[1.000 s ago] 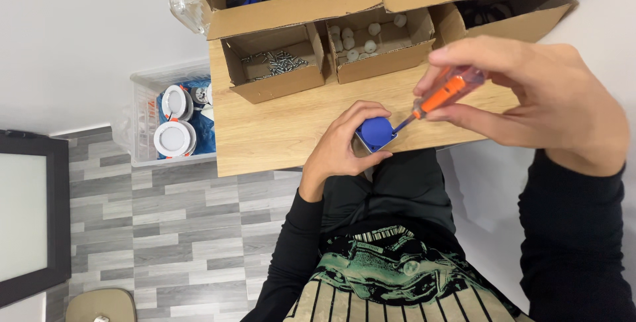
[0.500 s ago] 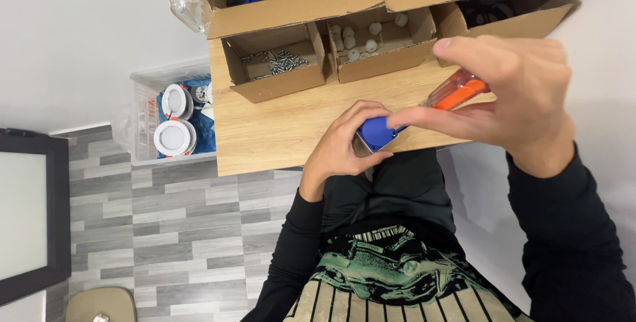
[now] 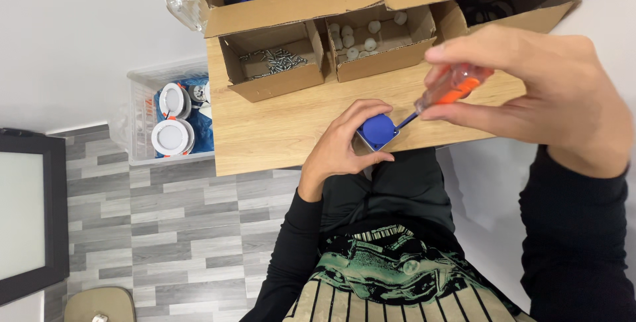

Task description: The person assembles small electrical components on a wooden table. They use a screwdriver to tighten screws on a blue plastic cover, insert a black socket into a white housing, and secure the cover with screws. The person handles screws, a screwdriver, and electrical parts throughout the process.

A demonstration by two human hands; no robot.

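The small blue part point(image 3: 379, 130) sits on the near edge of the bench point(image 3: 278, 133), held tight in the left hand point(image 3: 344, 140). The right hand point(image 3: 550, 90) pinches the orange screwdriver point(image 3: 445, 91), its tip touching the part. Behind the grip sit a box of screws point(image 3: 275, 63) and a box of white caps point(image 3: 374, 40).

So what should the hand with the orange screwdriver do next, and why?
Probably keep the tip pressed in and twist. The orange-handled screwdriver in the right hand already has its tip on the small blue square plastic part, which the left hand steadies at the edge of the wooden table.
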